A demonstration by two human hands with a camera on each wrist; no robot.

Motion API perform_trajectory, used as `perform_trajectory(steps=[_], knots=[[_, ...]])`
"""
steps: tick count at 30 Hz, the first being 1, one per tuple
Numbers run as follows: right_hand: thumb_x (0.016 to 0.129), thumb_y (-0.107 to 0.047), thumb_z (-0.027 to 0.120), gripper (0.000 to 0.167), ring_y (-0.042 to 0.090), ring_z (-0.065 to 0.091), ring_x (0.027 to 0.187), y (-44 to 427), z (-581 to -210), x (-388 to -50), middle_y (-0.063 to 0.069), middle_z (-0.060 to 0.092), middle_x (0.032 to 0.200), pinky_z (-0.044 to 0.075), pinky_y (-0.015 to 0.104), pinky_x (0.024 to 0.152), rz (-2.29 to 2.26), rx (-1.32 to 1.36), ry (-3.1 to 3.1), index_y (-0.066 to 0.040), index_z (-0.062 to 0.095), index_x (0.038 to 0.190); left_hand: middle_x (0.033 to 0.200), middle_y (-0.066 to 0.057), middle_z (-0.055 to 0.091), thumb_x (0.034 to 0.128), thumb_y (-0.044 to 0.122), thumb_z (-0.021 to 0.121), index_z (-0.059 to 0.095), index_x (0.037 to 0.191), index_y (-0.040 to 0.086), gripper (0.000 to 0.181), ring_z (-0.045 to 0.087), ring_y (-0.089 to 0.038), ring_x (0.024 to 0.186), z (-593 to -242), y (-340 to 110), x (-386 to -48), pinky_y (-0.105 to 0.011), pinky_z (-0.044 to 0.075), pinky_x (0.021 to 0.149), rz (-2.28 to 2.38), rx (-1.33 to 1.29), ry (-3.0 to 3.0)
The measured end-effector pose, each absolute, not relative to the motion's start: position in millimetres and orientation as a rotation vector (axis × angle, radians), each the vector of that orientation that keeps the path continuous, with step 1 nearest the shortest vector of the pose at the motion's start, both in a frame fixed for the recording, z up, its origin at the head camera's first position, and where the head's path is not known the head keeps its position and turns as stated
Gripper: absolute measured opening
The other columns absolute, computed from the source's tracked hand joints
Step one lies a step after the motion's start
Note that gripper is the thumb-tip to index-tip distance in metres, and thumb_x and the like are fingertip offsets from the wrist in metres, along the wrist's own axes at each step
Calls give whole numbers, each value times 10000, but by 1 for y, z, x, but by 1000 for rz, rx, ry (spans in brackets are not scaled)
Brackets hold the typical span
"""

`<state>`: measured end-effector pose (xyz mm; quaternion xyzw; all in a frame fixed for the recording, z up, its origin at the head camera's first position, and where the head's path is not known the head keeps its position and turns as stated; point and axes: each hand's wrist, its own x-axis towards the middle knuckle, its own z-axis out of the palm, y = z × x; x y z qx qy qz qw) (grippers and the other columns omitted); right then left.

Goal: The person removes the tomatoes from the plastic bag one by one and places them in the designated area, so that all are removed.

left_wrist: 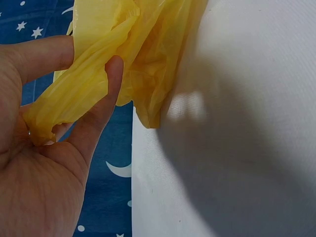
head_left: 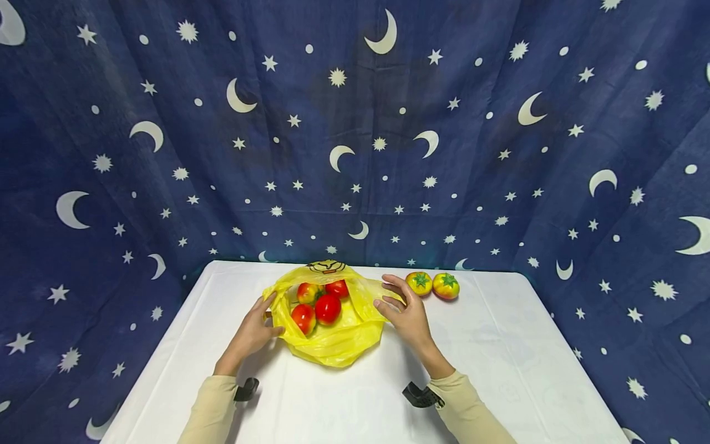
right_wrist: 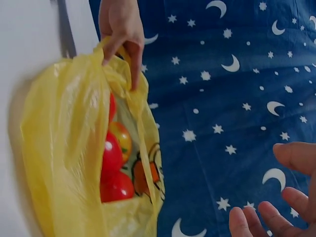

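A yellow plastic bag point(head_left: 335, 351) lies on the table with its mouth spread upward. Several shiny fruits point(head_left: 328, 309), red or red and yellow, show inside it. At the bag's left edge, my left hand point(head_left: 253, 333) holds the gathered plastic; the left wrist view shows a yellow strip point(left_wrist: 84, 81) running between thumb and fingers into the palm. My right hand point(head_left: 409, 316) is by the bag's right handle point(head_left: 383, 296), fingers bent and apart. In the right wrist view its fingers point(right_wrist: 269, 217) are spread with nothing between them.
Two yellow-red fruits with green leafy tops, one on the left point(head_left: 418, 283) and one on the right point(head_left: 446, 287), sit beyond my right hand. A white cloth covers the table point(head_left: 499, 370). Behind it hangs a blue curtain point(head_left: 310, 166) with moons and stars.
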<state>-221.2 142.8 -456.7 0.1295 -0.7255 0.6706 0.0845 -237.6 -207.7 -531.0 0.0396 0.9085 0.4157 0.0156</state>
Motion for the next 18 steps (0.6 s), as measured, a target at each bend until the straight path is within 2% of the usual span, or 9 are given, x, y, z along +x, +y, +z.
perform_trajectory(steps=[7, 13, 18], knots=[[850, -79, 745, 542, 341, 511, 1306, 123, -469, -224, 114, 527, 1399, 451, 495, 1070, 2054, 381, -2223, -101, 542, 1353, 1597, -245, 214, 770, 81, 774, 293, 1544, 65, 912, 564, -418, 1214, -530, -208, -239, -525, 483, 1014, 1316, 147, 2830], [847, -73, 747, 544, 386, 496, 1308, 111, -482, -228, 204, 494, 1423, 423, 542, 1084, 2124, 399, -2234, -65, 545, 1352, 1591, -248, 229, 763, 78, 777, 299, 1539, 55, 912, 566, -439, 1205, -532, -208, -238, -540, 480, 1011, 1311, 159, 2848], [847, -118, 752, 553, 368, 519, 1290, 105, -495, -232, 206, 509, 1415, 485, 465, 1046, 2073, 391, -2323, -96, 546, 1359, 1600, -212, 231, 775, 71, 769, 289, 1547, 71, 909, 552, -422, 1235, -532, -208, -239, -538, 447, 1055, 1329, 141, 2817]])
